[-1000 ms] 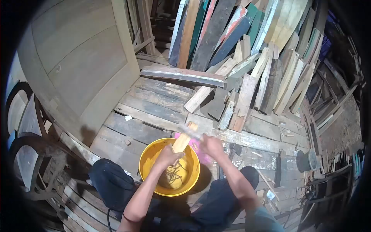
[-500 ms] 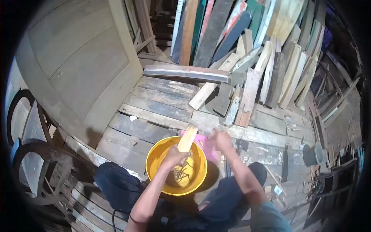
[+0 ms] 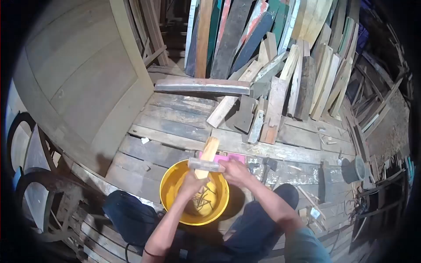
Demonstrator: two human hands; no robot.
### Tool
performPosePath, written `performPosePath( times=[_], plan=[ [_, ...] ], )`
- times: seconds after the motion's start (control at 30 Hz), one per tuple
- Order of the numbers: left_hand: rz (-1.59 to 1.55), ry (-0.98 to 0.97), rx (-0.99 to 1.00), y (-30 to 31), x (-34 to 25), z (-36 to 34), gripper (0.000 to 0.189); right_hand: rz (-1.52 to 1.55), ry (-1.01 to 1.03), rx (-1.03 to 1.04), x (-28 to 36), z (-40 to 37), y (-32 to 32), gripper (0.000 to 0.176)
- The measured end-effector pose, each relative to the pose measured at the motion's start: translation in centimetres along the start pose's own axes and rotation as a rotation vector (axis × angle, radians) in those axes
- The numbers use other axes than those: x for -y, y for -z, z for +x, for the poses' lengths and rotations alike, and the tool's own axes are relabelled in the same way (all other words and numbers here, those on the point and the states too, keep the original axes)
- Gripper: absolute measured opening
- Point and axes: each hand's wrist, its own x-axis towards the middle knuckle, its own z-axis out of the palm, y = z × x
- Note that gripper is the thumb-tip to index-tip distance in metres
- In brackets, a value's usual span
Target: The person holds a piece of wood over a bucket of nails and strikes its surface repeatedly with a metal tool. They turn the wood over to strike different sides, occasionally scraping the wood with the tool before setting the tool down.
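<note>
My left hand (image 3: 190,185) is closed around the lower end of a short, pale piece of wood (image 3: 211,148), which stands tilted over a yellow bucket (image 3: 163,197). My right hand (image 3: 236,170) grips a grey, bar-shaped tool (image 3: 205,165) that lies across the face of the wood. Motion blurs the tool, and its exact kind cannot be made out. Several thin, dark pieces (image 3: 204,199) lie in the bottom of the bucket. Partly hidden behind my right hand is something flat and pink (image 3: 239,158).
A dark tool with a blocky head (image 3: 270,164) lies right of the bucket. Planks and offcuts (image 3: 274,109) lean ahead. A panelled door (image 3: 83,79) stands at left, a grey bucket (image 3: 358,168) at right. Wood scraps lie on the plank floor (image 3: 171,111).
My right hand has come down and slightly left, bringing the grey tool across the wood. My left hand still holds the wood over the bucket. The whole view has shifted a little.
</note>
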Motion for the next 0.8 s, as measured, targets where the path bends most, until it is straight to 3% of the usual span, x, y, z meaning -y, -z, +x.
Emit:
performPosePath(
  times=[0.07,0.1,0.2,0.33,0.37,0.5,0.6,0.63,0.73,0.77,0.8],
  plan=[
    [0.152,-0.201,-0.086,-0.4,2.1,0.2,0.043,0.033,-0.017,-0.036,-0.3,-0.2,-0.7,0.030],
    [0.152,-0.044,-0.053,-0.4,1.3,-0.2,0.044,0.111,-0.108,-0.064,-2.7,0.8,-2.1,0.033],
    [0.169,0.181,-0.031,-0.4,-4.3,-2.0,0.045,0.087,-0.329,0.037,-2.7,1.1,0.4,0.056],
    [0.303,-0.136,-0.062,-0.4,-1.8,-1.8,0.053,0.009,0.144,0.167,-1.6,0.4,-1.6,0.027],
    [0.346,-0.053,-0.064,-0.3,-1.1,-1.7,0.059,0.079,0.079,0.139,-1.3,0.3,-1.7,0.025],
    [0.267,-0.019,-0.112,-0.4,-2.4,-1.5,0.051,0.172,-0.294,-0.140,-3.4,1.3,-2.9,0.032],
    [0.241,-0.018,-0.096,-0.3,-1.6,-1.7,0.055,0.064,-0.172,-0.086,-2.3,0.8,-2.8,0.026],
    [0.250,-0.066,-0.102,-0.1,-0.1,-1.2,0.058,0.038,0.003,-0.002,-1.6,0.6,-1.5,0.027],
    [0.202,0.005,-0.072,0.2,0.6,-0.8,0.062,0.093,-0.122,-0.065,-3.0,1.3,-1.7,0.033],
    [0.192,0.055,-0.059,0.5,0.0,-1.0,0.060,0.176,-0.323,-0.062,-4.2,1.7,-1.8,0.036],
    [0.175,0.101,-0.045,0.5,-0.7,-1.0,0.057,0.143,-0.311,-0.086,-4.0,1.5,-1.8,0.036]
  ],
)
